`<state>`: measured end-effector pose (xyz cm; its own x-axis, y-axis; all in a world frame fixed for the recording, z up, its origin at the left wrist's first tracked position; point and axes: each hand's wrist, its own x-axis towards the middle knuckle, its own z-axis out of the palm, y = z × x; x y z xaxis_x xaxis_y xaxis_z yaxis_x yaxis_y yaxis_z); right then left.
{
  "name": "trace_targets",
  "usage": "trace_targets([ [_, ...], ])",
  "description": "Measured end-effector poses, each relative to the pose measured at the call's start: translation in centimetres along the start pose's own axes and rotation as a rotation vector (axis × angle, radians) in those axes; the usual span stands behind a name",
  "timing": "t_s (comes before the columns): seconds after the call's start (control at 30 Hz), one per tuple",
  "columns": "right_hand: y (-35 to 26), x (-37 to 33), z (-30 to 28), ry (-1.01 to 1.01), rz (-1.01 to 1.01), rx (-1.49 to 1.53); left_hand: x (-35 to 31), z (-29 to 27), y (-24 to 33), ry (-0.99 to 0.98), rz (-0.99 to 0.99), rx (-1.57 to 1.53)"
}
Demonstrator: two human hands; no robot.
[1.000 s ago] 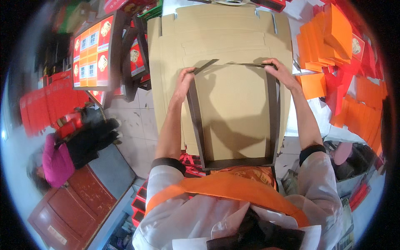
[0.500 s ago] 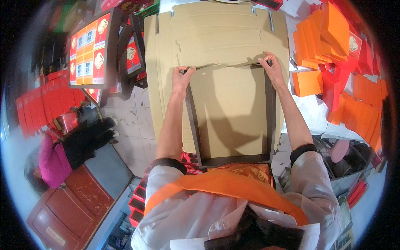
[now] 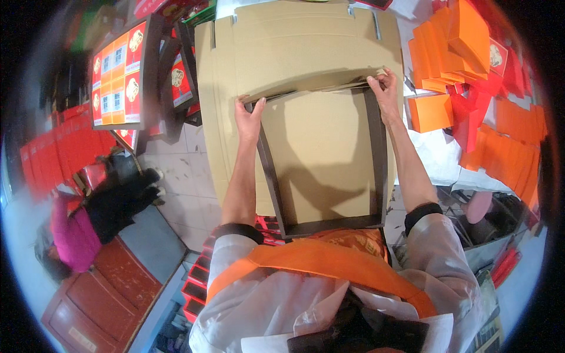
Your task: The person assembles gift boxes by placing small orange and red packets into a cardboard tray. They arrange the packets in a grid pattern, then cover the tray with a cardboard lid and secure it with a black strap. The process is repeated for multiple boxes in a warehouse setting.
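In front of me lies a shallow cardboard tray with dark walls at its left, right and near sides and a plain brown floor. A bare brown strip bows across its far end. My left hand pinches the strip's left end at the tray's far left corner. At the far right corner, my right hand grips the other end, its thumb toward the inside. Beneath the tray is a large flat cardboard sheet with slots near its far edge. My shadow falls across the tray's floor.
Dark-edged trays of red and orange boxes stand at left. Orange boxes and red pieces are piled at right. A person in a pink top is at far left, beside a reddish-brown chair. Red-and-black boxes lie below left.
The strip at the tray's far end has risen and bent into a smooth curve between my hands. My left hand has turned more upright, its thumb now apart. The whole view has shifted slightly.
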<state>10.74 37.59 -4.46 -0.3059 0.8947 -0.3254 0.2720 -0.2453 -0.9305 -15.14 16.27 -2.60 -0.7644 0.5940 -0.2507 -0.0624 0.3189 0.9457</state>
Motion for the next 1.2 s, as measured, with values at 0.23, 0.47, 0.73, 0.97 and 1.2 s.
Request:
trace_targets([
  [0.23, 0.0, -0.2, -1.6, -0.278, -0.005, 0.380, -0.9, -0.5, -1.4, 0.088, 0.271, 0.270],
  [0.47, -4.4, 2.0, -4.8, -0.801, 0.044, -0.305, -1.8, -1.5, -1.8, -0.001, 0.306, 0.186],
  [0.73, -8.7, 3.8, 0.9, -1.193, -0.130, -0.958, -2.0, -3.1, -2.9, -0.098, 0.541, 0.536],
  [0.97, -7.3, 3.9, 0.8, -1.148, -0.184, -0.938, 0.3, -6.9, 4.3, -0.732, 0.626, 1.064],
  [1.2, -7.0, 4.3, 1.5, -1.181, -0.257, -1.064, 4.4, 0.5, 4.7, -0.957, 0.278, 1.312],
])
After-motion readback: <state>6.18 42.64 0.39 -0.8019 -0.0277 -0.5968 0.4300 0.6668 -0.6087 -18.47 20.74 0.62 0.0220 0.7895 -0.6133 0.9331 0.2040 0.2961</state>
